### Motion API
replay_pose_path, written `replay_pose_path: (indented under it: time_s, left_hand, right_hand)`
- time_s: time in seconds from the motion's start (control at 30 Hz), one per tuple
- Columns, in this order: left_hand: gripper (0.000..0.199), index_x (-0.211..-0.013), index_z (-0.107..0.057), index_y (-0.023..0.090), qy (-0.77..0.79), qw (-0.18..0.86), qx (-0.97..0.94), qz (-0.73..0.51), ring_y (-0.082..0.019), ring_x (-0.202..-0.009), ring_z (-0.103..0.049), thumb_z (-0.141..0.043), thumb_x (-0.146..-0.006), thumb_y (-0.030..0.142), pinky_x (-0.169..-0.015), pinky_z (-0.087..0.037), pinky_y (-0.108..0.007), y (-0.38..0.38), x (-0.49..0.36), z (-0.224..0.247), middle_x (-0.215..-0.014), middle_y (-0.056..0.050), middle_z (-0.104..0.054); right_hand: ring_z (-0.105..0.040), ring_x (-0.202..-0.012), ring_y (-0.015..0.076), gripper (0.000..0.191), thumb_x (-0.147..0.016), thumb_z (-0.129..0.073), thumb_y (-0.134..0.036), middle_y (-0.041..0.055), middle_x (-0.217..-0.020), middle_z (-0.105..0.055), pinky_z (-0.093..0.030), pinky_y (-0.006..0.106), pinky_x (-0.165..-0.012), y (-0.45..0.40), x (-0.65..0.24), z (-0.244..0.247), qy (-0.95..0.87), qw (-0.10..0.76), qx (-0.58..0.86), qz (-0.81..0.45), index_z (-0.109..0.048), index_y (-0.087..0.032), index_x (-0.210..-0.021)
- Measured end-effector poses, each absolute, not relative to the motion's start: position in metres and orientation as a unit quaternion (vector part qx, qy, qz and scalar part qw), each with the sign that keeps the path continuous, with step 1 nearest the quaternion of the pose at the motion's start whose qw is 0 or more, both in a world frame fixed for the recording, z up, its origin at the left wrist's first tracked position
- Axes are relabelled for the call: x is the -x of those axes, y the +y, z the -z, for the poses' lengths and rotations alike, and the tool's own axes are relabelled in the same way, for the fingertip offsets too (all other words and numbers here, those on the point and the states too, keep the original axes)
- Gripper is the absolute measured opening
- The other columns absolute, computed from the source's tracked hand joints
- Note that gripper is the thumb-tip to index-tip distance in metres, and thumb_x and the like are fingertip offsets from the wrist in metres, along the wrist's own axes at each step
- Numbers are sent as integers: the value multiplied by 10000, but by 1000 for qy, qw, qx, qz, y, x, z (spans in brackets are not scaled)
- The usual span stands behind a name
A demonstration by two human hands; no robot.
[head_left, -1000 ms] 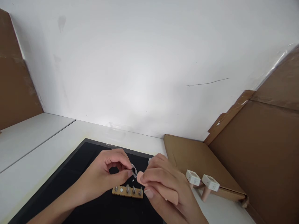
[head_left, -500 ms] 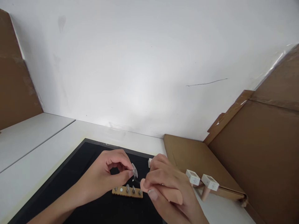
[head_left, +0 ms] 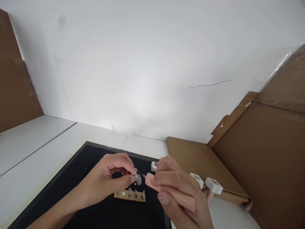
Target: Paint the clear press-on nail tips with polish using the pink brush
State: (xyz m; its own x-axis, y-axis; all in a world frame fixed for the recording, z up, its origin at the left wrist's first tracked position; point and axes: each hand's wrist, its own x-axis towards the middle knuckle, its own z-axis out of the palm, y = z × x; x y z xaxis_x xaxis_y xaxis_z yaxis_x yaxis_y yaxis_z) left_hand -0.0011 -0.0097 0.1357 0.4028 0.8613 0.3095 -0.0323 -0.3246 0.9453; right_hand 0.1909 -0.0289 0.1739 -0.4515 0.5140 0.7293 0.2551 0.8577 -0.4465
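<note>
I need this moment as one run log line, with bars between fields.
left hand: pinches clear piece | right hand: holds pink handle | dark tip: beside piece, contact unclear | strip: on black mat

- bright, diffuse; glow mid white wall (head_left: 140, 73)
- glare on clear film (head_left: 282, 65), 2 o'clock
- brown panel (head_left: 269, 140) dim, 4 o'clock
- wide-angle stretch at edges
- clear piece (head_left: 138, 180) soft, 6 o'clock

Open mat (head_left: 114, 218) below brown strip (head_left: 126, 197); white block (head_left: 153, 166), seemingly close, obstructs beyond right hand (head_left: 179, 187).
</note>
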Motion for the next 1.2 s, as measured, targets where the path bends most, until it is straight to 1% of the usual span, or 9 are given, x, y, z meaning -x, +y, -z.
replay_pose_path:
  time_s: [0.07,0.17,0.27,0.43,0.53,0.63,0.83,1.03,1.2]
  left_hand:
    - [90,-753,-715,176,303,494,-678,-452,-114,-669,-568,-655,-779,115,-575,-460,-209,-9,2,-136,-769,-20,-609]
    - [104,-776,-723,192,285,501,-677,-457,-114,-690,-578,-657,-789,112,-593,-462,-208,-8,2,-135,-779,-16,-611]
    - [126,-786,-724,203,268,515,-672,-460,-114,-703,-588,-641,-808,111,-594,-461,-206,-7,1,-133,-791,-15,-616]
    - [64,-764,-719,181,270,518,-668,-461,-134,-725,-591,-673,-802,157,-617,-476,-226,-6,1,-134,-796,-28,-615]
    - [74,-760,-720,179,266,519,-669,-460,-136,-718,-589,-667,-811,172,-607,-474,-228,-6,2,-134,-799,-34,-618]
    - [98,-778,-724,194,262,521,-668,-462,-133,-728,-595,-645,-830,165,-639,-477,-239,-6,3,-134,-805,-29,-626]
    - [117,-776,-726,201,263,527,-665,-460,-128,-725,-595,-639,-833,148,-638,-466,-233,-6,3,-134,-799,-19,-619]
    - [115,-758,-719,193,259,527,-668,-457,-128,-707,-597,-639,-833,155,-639,-481,-239,-6,1,-135,-797,-22,-625]
    - [94,-770,-718,192,265,517,-672,-459,-128,-712,-591,-649,-825,159,-614,-463,-225,-7,1,-134,-786,-21,-623]
  right_hand:
    - [-505,-657,155,77,-895,-508,-193,-11,-688,-525,-423,333,-647,-29,-191,-174,-849,452,233,-143,-559,-239,-929]
    - [-483,-629,145,106,-872,-490,-144,-23,-644,-484,-420,326,-642,-29,-191,-175,-855,429,252,-144,-545,-224,-831]
    - [-451,-605,144,136,-865,-476,-134,-31,-598,-456,-406,312,-614,-29,-192,-175,-845,450,256,-135,-516,-220,-767]
    - [-513,-656,159,72,-890,-511,-199,-7,-678,-542,-425,326,-638,-27,-191,-174,-841,464,240,-138,-573,-234,-899]
    - [-488,-617,149,120,-860,-491,-143,-21,-617,-494,-420,319,-624,-28,-190,-175,-851,436,258,-134,-550,-221,-790]
    - [-446,-587,140,170,-853,-463,-120,-36,-568,-437,-401,307,-601,-28,-190,-175,-845,446,266,-128,-489,-217,-716]
    - [-507,-669,150,62,-915,-502,-237,-11,-703,-525,-416,317,-639,-25,-192,-171,-842,467,229,-143,-560,-238,-940]
    - [-455,-630,140,127,-849,-494,-126,-34,-613,-460,-398,298,-621,-28,-190,-175,-855,435,242,-147,-506,-221,-766]
    - [-480,-652,148,70,-889,-496,-173,-18,-676,-505,-404,319,-639,-27,-194,-173,-845,465,225,-140,-535,-231,-898]
